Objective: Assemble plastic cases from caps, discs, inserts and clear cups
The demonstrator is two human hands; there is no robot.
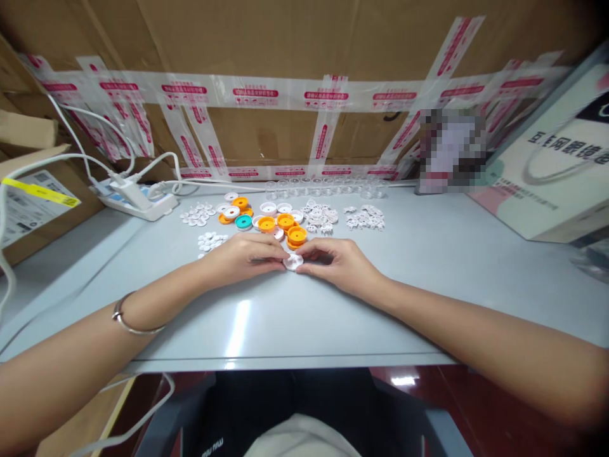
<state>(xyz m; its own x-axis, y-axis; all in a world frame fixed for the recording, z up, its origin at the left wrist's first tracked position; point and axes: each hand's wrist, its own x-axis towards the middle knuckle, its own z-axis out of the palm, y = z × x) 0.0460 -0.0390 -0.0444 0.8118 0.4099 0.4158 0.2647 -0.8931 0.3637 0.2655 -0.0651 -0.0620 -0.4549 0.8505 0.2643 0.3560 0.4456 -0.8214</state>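
Note:
Between my two hands is a small round white piece [294,261], low over the grey table [333,324]. My left hand [252,257] pinches its left edge, and my right hand [333,260] grips the right edge with thumb and fingers. Just beyond the fingertips sit several orange round parts [297,235], some stacked. Several white round parts [269,208] and a teal one [243,221] lie behind my left hand. Small white discs [209,241] are spread left of it. White cut-out pieces [321,217] form piles farther back, one more [365,217] to the right.
Clear round containers [328,186] line the table's back edge. A white power strip [137,200] with cables and a cardboard box [42,197] are at the left. A large printed box [547,165] stands at the right, near a blurred upright item [447,152]. Taped cardboard [266,133] rises behind.

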